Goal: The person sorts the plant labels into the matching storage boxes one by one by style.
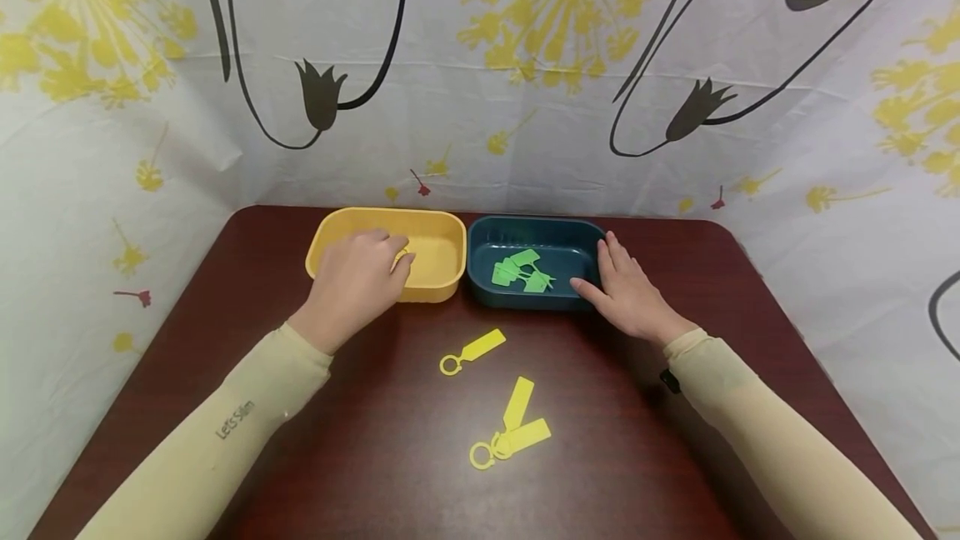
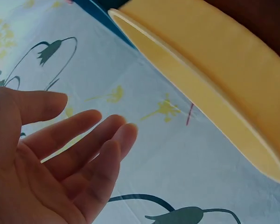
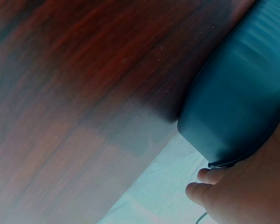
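My left hand [image 1: 360,277] hovers over the left part of a yellow plastic bin [image 1: 438,252]. In the left wrist view its fingers are loosely bent, thumb apart, and nothing lies between them. A small yellow piece [image 1: 402,254] shows beside the fingertips in the head view; most of it is hidden. My right hand [image 1: 630,294] rests against the right end of a dark blue bin [image 1: 536,301], fingers extended along its side and thumb over the rim. Several green tags [image 1: 523,270] lie in the blue bin. The right wrist view shows the bin's outer wall [image 3: 238,88] beside that hand.
On the dark red-brown table [image 1: 390,465], a yellow ring tag [image 1: 483,344] lies in front of the bins. Nearer me, two more yellow tags [image 1: 517,402] overlap at their rings. The bins stand side by side near the back edge, before a flower-patterned cloth [image 1: 450,107].
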The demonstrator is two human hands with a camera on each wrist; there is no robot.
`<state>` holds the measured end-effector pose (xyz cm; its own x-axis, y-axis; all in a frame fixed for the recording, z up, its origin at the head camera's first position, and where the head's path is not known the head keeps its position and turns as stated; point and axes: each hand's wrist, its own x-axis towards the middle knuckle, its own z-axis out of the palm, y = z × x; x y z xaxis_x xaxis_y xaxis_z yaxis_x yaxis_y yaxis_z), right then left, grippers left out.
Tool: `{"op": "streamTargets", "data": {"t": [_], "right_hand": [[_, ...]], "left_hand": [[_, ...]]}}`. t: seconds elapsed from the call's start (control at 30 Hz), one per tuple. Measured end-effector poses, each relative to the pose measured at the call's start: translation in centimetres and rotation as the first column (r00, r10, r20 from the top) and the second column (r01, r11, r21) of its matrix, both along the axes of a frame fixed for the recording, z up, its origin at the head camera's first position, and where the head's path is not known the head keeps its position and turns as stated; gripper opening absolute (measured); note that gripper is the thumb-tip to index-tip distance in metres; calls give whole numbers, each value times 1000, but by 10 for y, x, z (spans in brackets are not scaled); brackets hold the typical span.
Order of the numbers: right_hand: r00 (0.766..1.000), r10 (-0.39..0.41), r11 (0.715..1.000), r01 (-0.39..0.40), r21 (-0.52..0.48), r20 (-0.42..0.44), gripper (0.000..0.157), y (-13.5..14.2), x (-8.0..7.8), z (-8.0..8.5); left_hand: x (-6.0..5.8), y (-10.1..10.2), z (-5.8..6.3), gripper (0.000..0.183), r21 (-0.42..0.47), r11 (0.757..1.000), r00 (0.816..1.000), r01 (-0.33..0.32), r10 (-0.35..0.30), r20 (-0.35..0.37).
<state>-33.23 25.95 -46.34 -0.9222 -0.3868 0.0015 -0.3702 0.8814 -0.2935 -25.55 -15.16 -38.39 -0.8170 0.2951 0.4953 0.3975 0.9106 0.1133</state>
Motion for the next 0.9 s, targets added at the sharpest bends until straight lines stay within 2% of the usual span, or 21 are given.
{"op": "streamTargets", "data": {"t": [0.17,0.33,0.53,0.73,0.9], "right_hand": [[1000,3,1000,-3,0,-6,97,-1,0,1],[1000,-1,1000,1,0,-6,98,-1,0,1],[1000,-5,1000,5,5,-1,98,1,1,1],[1000,-13,1000,13,0,4,99,1,1,1],[1000,-7,1000,7,-5,8,99,-1,1,2]], "left_hand": [[17,6,-6,23,38,999,1000,17,-17,-8],[32,15,-15,27,46,998,996,41,-44,74],[44,25,-22,25,71,997,990,15,-25,141],[53,35,-34,21,51,998,979,48,-57,193],[60,45,-46,25,-22,996,965,87,-79,248]]}}
